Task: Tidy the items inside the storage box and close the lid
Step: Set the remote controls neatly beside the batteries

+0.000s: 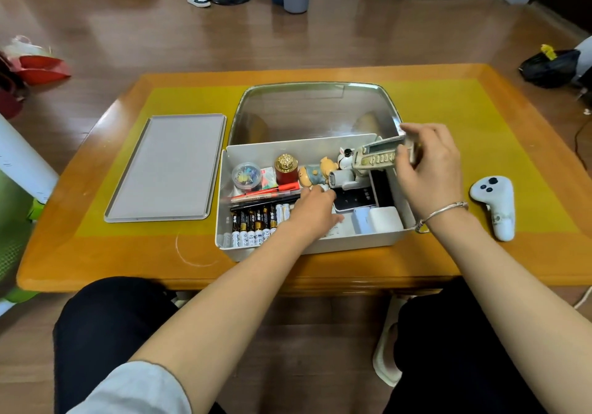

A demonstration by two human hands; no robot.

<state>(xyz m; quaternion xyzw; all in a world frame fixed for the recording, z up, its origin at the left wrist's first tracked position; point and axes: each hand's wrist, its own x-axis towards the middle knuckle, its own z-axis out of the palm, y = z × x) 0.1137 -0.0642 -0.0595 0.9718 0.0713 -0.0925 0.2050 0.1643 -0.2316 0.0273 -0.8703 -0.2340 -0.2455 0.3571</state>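
Observation:
A white storage box sits on the table with its clear lid standing open behind it. Inside lie a row of batteries, pens, a clip tub, a red and gold jar, small figurines, a black device and white blocks. My right hand grips a beige remote control above the box's right end. My left hand reaches into the box's middle, its fingers hidden among the items.
A grey tray lies flat to the left of the box. A white handheld controller rests on the table at the right. The table's front edge is close to my knees. Bins and shoes stand on the floor beyond.

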